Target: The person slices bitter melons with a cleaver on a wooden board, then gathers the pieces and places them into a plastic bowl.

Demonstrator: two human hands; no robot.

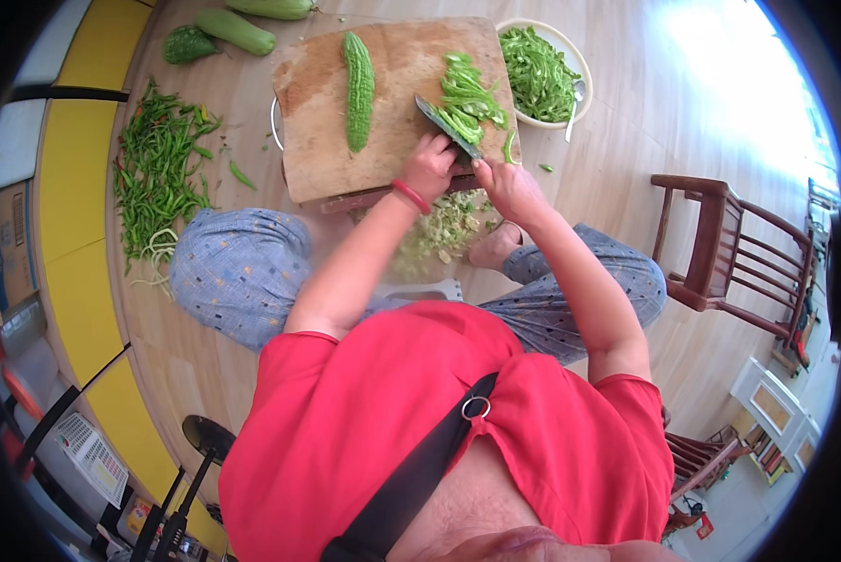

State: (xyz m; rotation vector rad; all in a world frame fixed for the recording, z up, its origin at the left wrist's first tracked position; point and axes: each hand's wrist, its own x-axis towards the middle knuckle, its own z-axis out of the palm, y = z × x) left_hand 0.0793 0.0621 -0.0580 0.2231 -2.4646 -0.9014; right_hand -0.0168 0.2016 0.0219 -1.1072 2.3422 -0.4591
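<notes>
My right hand point(512, 190) is closed around the handle of a knife point(447, 126), whose dark blade slants up and left over the near right part of a wooden cutting board point(313, 140). My left hand point(428, 167), with a red band at the wrist, is curled against the blade's near side; what its fingers hold is hidden. Beyond the blade lies a heap of sliced bitter melon point(467, 89). One whole bitter melon point(359, 92) rests lengthwise on the board, left of the knife.
A white bowl point(583, 70) full of green slices, with a spoon point(574, 110), stands right of the board. Pale scraps point(439, 229) lie below its near edge. Green chillies point(158, 164) cover the left floor; gourds point(236, 30) lie behind them. A wooden chair point(720, 244) stands at right.
</notes>
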